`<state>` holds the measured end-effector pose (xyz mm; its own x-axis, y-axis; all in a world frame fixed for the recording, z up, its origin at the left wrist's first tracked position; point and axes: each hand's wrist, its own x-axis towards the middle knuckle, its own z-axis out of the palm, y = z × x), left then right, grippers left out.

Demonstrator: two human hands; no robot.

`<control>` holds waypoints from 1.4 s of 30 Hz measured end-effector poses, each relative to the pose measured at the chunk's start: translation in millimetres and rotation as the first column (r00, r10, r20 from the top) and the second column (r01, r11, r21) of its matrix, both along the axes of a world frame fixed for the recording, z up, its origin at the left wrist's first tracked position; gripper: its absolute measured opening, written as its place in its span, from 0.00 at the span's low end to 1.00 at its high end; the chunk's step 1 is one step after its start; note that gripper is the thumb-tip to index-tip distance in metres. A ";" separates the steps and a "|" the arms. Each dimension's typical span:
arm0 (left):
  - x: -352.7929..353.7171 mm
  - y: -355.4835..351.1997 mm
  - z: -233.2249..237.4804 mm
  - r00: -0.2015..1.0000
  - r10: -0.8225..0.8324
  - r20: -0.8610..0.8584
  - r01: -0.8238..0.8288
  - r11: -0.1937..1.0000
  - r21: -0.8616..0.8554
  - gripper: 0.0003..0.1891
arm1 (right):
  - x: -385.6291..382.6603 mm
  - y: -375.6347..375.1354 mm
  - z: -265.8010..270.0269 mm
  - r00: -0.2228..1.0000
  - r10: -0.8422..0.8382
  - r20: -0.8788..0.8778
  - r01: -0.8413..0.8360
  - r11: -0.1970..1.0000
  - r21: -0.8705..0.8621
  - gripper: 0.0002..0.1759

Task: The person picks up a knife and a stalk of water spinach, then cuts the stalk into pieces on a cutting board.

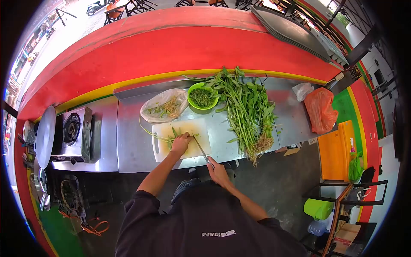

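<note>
A white cutting board (201,126) with a yellowish stain lies on the steel counter. My left hand (181,144) is closed over a bunch of leafy green stems (162,138) on it; their long pale ends reach out past the board's left side. My right hand (217,172) grips the handle of a kitchen knife (199,146), its blade slanting over the board just right of my left fingers. Behind the board stands a lime-green bowl (191,105) of chopped greens. Left of the bowl sits an open plastic bag (150,112) with rooted stem ends.
A large pile of leafy greens with roots (246,111) covers the counter at right, roots overhanging the front edge. Farther right is an orange plastic bag (320,110). At left stand a gas stove (81,135) and a round metal lid or pan (45,137). A red wall (180,51) runs behind.
</note>
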<state>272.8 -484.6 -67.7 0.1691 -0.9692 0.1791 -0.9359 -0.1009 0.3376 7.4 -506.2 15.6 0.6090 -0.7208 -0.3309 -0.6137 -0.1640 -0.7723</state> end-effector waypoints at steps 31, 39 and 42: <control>-1.7 1.5 -3.6 0.992 0.027 -0.123 -0.046 0.988 -0.147 0.10 | 17.3 1.2 -20.6 0.999 0.037 -0.029 -0.041 0.986 -0.159 0.24; -3.2 6.8 5.2 0.968 0.061 -0.243 -0.079 0.995 -0.066 0.12 | 19.3 -1.0 -30.9 0.987 -0.011 0.157 0.029 0.993 -0.117 0.25; -4.4 2.9 -0.4 0.958 0.081 -0.274 -0.105 0.992 -0.075 0.11 | 14.5 1.9 -28.6 0.984 -0.021 0.176 0.044 0.990 -0.132 0.25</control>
<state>268.3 -481.7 -68.1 0.3110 -0.9296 0.1978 -0.7968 -0.1416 0.5874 21.8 -504.3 -13.0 0.6242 -0.7719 -0.1205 -0.4785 -0.2558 -0.8400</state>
